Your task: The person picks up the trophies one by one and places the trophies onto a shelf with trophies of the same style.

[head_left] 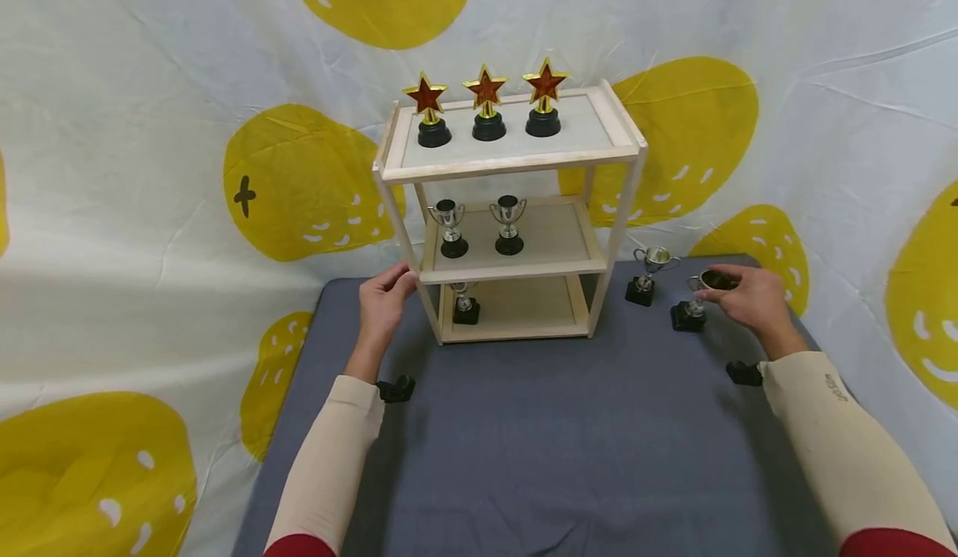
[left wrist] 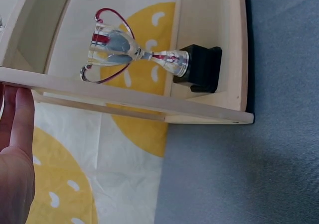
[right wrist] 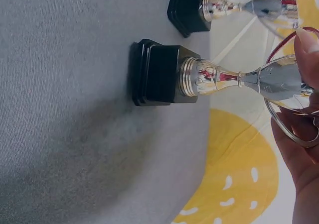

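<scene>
"What worries you in the head view?"

"My right grip [head_left: 752, 298] pinches the near cup [head_left: 687, 317] by its bowl, above the counter [head_left: 569, 441], right of the shelf unit [head_left: 512, 275]. The far cup [head_left: 640, 291] stands just beside it; a careless swing left could topple that one."

"And the left wrist?"

"My left grip [left wrist: 16, 159] has its fingertips at the left post [left wrist: 124, 96]; whether they pinch it, I can't tell. A shove there could jolt the unit and tip the bottom-tier cup [left wrist: 202, 67]."

"The right wrist?"

"I'm holding smooth-looking metal high up, so too loose a pinch might let it slip or swing. Whether its base touches down, I can't tell."
</scene>
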`<state>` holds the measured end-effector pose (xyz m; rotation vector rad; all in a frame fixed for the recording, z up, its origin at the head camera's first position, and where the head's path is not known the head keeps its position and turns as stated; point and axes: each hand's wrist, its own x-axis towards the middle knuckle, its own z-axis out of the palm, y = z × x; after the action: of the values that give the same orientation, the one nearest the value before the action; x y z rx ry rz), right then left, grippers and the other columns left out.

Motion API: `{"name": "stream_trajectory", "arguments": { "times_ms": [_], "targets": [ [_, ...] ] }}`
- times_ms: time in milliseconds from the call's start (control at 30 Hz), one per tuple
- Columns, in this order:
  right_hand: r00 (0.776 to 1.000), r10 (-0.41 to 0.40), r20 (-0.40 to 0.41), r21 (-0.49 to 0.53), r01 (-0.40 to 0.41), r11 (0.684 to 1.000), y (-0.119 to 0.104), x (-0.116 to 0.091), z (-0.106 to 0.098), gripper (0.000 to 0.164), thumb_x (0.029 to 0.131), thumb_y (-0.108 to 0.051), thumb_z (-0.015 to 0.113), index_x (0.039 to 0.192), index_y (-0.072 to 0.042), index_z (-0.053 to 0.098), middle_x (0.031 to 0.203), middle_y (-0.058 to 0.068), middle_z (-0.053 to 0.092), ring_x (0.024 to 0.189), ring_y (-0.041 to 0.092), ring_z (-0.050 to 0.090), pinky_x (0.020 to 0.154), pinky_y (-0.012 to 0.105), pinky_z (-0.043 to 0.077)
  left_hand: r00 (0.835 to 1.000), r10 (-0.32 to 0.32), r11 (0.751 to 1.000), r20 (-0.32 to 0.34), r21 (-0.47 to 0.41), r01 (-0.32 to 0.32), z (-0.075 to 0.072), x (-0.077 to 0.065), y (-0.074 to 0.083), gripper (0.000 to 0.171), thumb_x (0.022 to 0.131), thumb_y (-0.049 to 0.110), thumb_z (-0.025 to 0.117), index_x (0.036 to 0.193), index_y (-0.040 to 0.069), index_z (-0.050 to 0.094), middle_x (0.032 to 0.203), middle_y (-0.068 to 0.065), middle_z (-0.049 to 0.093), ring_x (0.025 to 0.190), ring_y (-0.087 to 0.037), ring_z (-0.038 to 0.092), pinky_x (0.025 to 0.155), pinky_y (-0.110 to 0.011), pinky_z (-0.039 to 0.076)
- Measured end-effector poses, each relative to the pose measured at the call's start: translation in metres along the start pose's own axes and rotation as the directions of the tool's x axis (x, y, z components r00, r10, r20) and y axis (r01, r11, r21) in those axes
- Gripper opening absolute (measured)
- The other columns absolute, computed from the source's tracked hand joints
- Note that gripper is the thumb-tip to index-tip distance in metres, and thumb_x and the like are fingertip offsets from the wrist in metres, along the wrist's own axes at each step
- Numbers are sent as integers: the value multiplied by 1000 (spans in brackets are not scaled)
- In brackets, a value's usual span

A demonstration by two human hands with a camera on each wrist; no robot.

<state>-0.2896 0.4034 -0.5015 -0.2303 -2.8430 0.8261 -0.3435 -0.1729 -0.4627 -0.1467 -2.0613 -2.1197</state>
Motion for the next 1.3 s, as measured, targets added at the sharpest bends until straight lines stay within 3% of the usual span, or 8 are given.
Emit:
{"name": "stream_trajectory", "arguments": {
  "times_ms": [200, 333, 467, 633, 767, 967, 1300],
  "targets": [
    [1000, -5, 18, 15, 5, 1000, -13, -7, 1, 64, 85, -43, 76, 134, -5, 61, 78, 19, 71, 44, 20, 42, 66, 42, 41, 1000, -5, 1000, -8, -27, 4, -2, 0, -2, 37, 91, 13, 69, 124, -3, 67, 124, -23, 67, 93, -4, 72, 88, -22, 59],
    [1000, -13, 14, 27, 13, 1000, -19, -14, 3, 68, 84, -51, 75, 134, -6, 62, 81, 19, 73, 45, 19, 46, 55, 38, 43, 1000, 23, 1000, -3, -5, -23, -3, -2, -3, 39, 91, 19, 70, 125, 0, 67, 126, -25, 65, 94, -4, 72, 88, -23, 59],
    [999, -39, 1, 26, 39, 999, -27, -22, 4, 67, 82, -53, 75, 130, -7, 65, 101, 22, 74, 54, 15, 53, 46, 28, 38, 999, 42, 999, 0, 1, -42, -3, -3, -3, 40, 91, 21, 71, 124, 0, 68, 126, -26, 65, 96, -5, 71, 88, -23, 59],
    [999, -47, 4, 32, 47, 998, -39, -32, 3, 67, 81, -55, 75, 129, -9, 66, 82, 14, 75, 54, 14, 50, 46, 27, 36, 999, 54, 998, -5, 7, -54, -3, -2, -4, 39, 90, 22, 72, 123, 2, 69, 125, -24, 66, 96, -7, 72, 88, -24, 59],
    [998, -61, 7, 31, 61, 998, -47, -38, 4, 64, 82, -54, 75, 128, -10, 67, 61, 6, 67, 50, 14, 49, 45, 27, 36, 999, 53, 999, -9, 4, -53, -2, -1, -3, 39, 90, 22, 72, 123, 1, 69, 124, -24, 67, 96, -8, 72, 87, -24, 60],
    [997, -79, -19, 22, 80, 997, -54, -45, 8, 57, 82, -50, 77, 124, -13, 70, 65, 4, 68, 52, 13, 50, 45, 27, 37, 1000, 27, 1000, -12, -15, -27, 0, 0, -4, 38, 90, 19, 71, 123, 0, 68, 125, -25, 66, 95, -6, 71, 87, -22, 59],
    [997, -75, 26, 20, 74, 997, -70, -57, 11, 58, 83, -51, 75, 128, -16, 67, 51, 2, 54, 44, 15, 40, 43, 29, 34, 1000, -17, 1000, 5, -20, 17, -1, -1, 1, 37, 93, 14, 68, 127, -1, 65, 127, -27, 64, 97, -7, 72, 89, -25, 58]
  ]
}}
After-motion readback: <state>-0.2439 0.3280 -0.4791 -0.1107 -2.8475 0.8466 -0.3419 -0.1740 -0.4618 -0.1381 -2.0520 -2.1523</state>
